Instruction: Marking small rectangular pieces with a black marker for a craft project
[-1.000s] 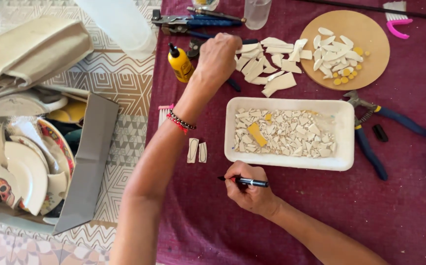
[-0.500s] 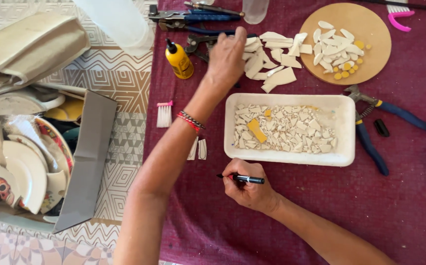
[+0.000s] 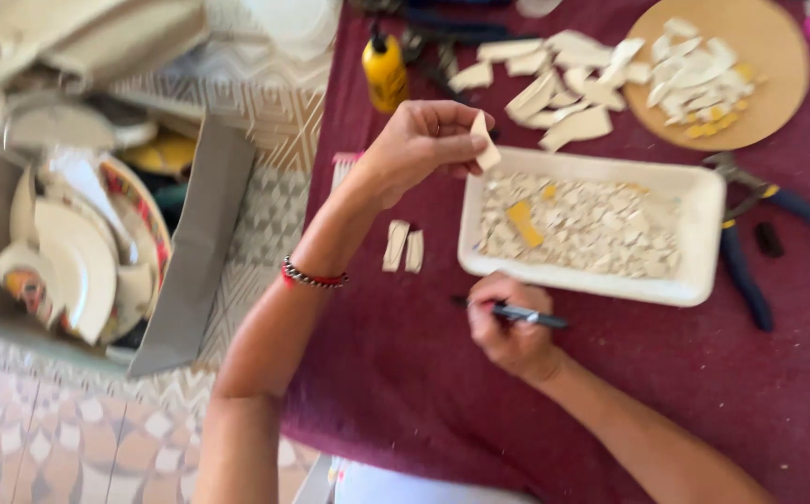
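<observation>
Head view, somewhat blurred. A pale tile shard (image 3: 485, 142) is pinched between thumb and fingers of the left hand (image 3: 419, 145), held up just above the near-left corner of the white tray (image 3: 704, 201). Left wrist is ringed by a red-and-dark bracelet (image 3: 313, 276).

A black marker (image 3: 515, 315) is gripped in the right hand (image 3: 509, 327), fingers curled tight round the barrel, tip pointing left. Hand is rested on the maroon cloth (image 3: 405, 373), just below the tray's near edge.

Tray is filled w/ small pale tile bits; one yellow piece (image 3: 522, 222) is seen among them, left of centre. Two narrow pale strips (image 3: 404, 246) are laid side by side on the cloth, left of the tray, betw. it and the left forearm.

Further back: a loose heap of larger pale shards (image 3: 554, 89) on the cloth, a yellow glue bottle (image 3: 384, 70) w/ dark cap to its left, a round wooden board (image 3: 769, 56) carrying more shards to its right. Blue-handled nippers (image 3: 750, 271) are laid right of the tray.

Left of the cloth, a cardboard box (image 3: 190, 261) of broken plates is set on patterned floor.
</observation>
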